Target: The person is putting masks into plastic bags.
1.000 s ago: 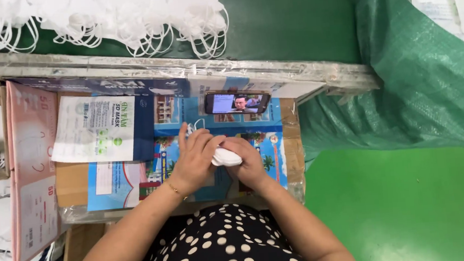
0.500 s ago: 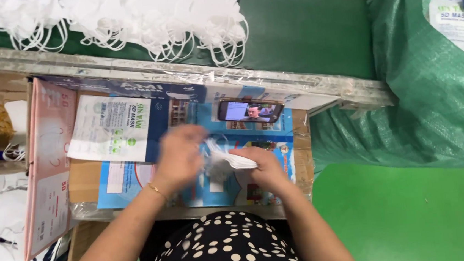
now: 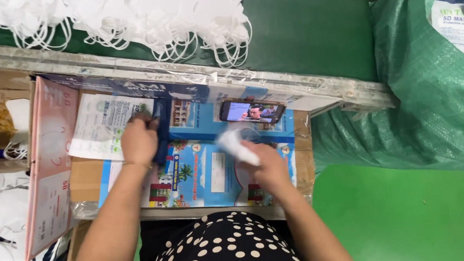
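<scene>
My right hand (image 3: 268,166) holds a folded white face mask (image 3: 235,145) above the colourful printed sheet (image 3: 202,174) that covers the work surface. My left hand (image 3: 139,140) has reached left and its fingers are on the edge of a white and blue printed pouch (image 3: 99,130) lying on a stack at the left of the surface. Whether the fingers pinch the pouch or only touch it is blurred. A phone (image 3: 252,112) with a lit screen lies flat just beyond my right hand.
A heap of loose white masks (image 3: 140,19) lies on the green belt (image 3: 301,25) beyond a metal rail (image 3: 183,73). A pink carton flap (image 3: 49,161) stands at the left. A large green woven sack (image 3: 433,87) fills the right. The floor (image 3: 415,215) is green.
Both hands were together on the white mask at the centre. My left hand has since let go and moved left to the pouch stack; my right hand keeps the mask.
</scene>
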